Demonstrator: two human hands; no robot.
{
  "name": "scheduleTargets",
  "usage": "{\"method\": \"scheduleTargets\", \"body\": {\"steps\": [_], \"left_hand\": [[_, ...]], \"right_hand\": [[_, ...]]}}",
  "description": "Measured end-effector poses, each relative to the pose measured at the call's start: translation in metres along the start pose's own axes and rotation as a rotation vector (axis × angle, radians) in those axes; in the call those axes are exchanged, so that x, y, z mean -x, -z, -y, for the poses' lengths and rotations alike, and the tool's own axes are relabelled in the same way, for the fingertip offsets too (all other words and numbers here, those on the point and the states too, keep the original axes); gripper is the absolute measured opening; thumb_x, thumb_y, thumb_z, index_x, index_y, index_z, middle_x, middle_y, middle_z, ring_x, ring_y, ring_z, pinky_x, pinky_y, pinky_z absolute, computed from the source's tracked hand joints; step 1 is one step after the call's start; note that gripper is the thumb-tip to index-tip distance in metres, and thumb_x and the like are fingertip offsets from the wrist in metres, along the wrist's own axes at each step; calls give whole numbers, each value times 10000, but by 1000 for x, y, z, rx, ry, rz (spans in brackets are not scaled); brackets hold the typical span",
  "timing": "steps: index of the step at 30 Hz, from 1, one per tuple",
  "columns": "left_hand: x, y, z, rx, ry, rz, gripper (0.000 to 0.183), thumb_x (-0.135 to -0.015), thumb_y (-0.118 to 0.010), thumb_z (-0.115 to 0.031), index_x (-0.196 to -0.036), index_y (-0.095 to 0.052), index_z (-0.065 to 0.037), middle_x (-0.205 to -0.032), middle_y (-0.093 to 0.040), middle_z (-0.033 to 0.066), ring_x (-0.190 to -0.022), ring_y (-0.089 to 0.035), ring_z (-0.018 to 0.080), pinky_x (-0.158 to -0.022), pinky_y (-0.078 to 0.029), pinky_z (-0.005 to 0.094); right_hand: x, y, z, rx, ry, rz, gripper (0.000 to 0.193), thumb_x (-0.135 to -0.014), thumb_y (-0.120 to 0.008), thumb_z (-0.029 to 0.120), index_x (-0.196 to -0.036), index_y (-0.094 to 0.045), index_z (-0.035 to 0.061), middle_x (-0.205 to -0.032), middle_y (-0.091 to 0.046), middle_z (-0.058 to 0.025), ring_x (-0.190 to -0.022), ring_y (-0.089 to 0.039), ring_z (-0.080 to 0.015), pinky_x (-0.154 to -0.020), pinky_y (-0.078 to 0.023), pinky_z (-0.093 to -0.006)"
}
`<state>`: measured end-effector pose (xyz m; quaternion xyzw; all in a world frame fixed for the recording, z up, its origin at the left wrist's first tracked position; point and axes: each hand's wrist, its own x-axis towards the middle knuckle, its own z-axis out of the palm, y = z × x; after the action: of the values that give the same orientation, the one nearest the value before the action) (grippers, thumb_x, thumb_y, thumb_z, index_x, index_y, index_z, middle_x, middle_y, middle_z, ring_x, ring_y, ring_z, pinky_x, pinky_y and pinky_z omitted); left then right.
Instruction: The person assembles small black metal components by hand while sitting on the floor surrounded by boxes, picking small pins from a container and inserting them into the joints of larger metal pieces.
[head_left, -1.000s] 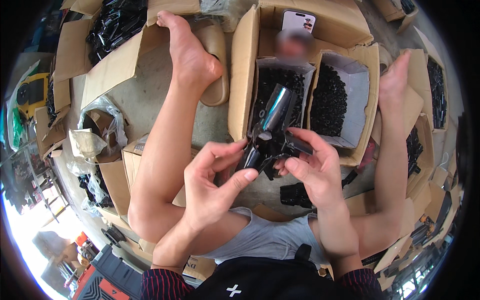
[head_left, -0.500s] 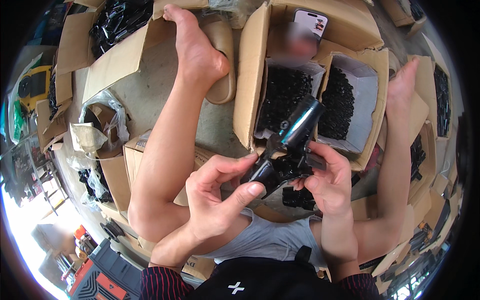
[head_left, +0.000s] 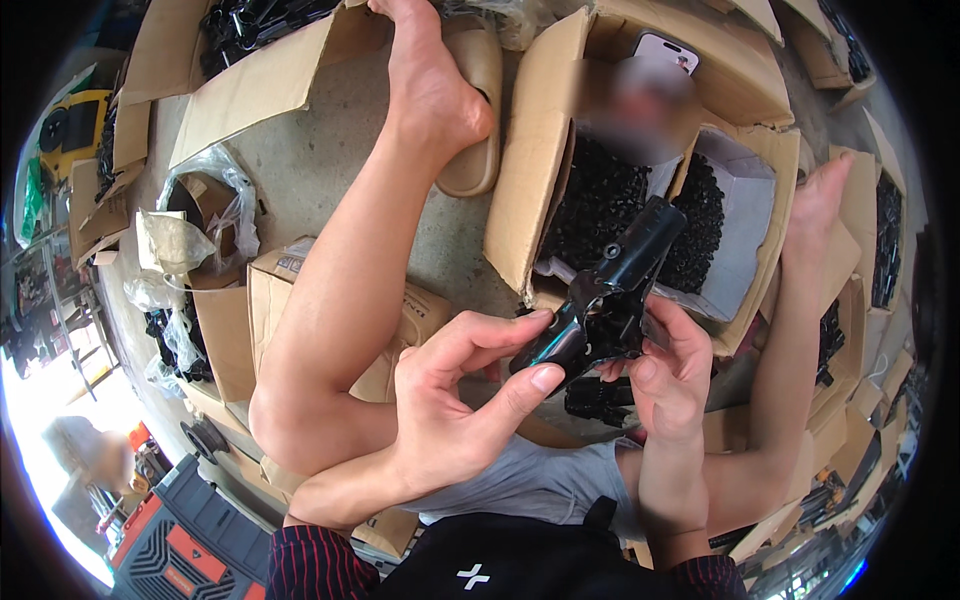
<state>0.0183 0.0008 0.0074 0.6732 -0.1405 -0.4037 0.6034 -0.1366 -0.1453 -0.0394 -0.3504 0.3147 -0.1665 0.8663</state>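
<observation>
Between my hands is a glossy black bracket with round tube ends (head_left: 640,245), tilted with its long tube pointing up and to the right. My left hand (head_left: 465,400) pinches the lower left tube end between thumb and fingers. On the right side, my right hand (head_left: 672,375) grips the bracket with thumb and fingertips, partly hidden behind it. Just beyond lies an open cardboard box (head_left: 530,165) with two grey-lined compartments. Small black pieces (head_left: 597,190) fill the left one, and more black pieces (head_left: 697,210) lie in the right one. Another black part (head_left: 597,402) shows beneath the bracket.
A phone (head_left: 668,48) leans at the box's far side, beside a blurred patch. My legs flank the box, with a tan slipper (head_left: 472,150) by my left foot. Cartons of black parts (head_left: 260,35) stand around. A grey-and-orange toolbox (head_left: 190,545) sits at lower left.
The whole view has shifted, so the box and phone appear further right. Both hands keep their hold on the bracket, which appears slightly right of before and turned a little.
</observation>
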Motion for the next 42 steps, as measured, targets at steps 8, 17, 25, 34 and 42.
{"method": "scheduleTargets", "body": {"steps": [8, 17, 25, 34, 42], "left_hand": [[-1, -6, 5, -37, -3, 14, 342, -876, -801, -75, -1170, -660, 24, -1116, -745, 108, -1022, -695, 118, -839, -525, 240], [-10, -11, 23, 264, 208, 203, 367, -894, -744, 30, -1204, -549, 25, -1199, -697, 160, -1107, -662, 155, -959, -538, 295], [-7, -18, 35, 555, 504, 212, 288, -948, -704, -73, -1191, -549, -71, -1189, -701, 118, -1083, -698, 204, -902, -600, 338], [-9, -17, 26, 595, 522, 70, 218, -997, -639, -129, -1187, -569, -48, -1152, -700, 149, -1036, -710, 227, -891, -608, 324], [-17, 5, 3, 695, 294, -136, 220, -1006, -629, -151, -1176, -578, -21, -1145, -700, 154, -1041, -706, 221, -916, -599, 321]], "right_hand": [[2, -4, -3, 27, 40, -15, 650, -883, -784, 145, -1384, -472, -126, -1102, -702, -201, -904, -729, -224, -773, -603, -309], [3, -13, 4, 275, 113, -194, 402, -944, -699, 53, -1295, -570, -98, -1034, -713, -142, -837, -712, -164, -713, -603, -277], [5, -20, 8, 475, 182, -338, 311, -926, -736, 50, -1190, -643, -83, -1017, -728, -130, -889, -700, -136, -735, -593, -263], [-19, 31, 34, 729, 170, -399, 498, -1055, -538, 420, -1254, -632, -27, -865, -714, -91, -666, -646, -107, -602, -531, -245], [-82, 132, 37, 1273, 179, -532, 253, -950, -684, 211, -1098, -713, 8, -890, -750, -163, -788, -731, -255, -724, -564, -343]]}}
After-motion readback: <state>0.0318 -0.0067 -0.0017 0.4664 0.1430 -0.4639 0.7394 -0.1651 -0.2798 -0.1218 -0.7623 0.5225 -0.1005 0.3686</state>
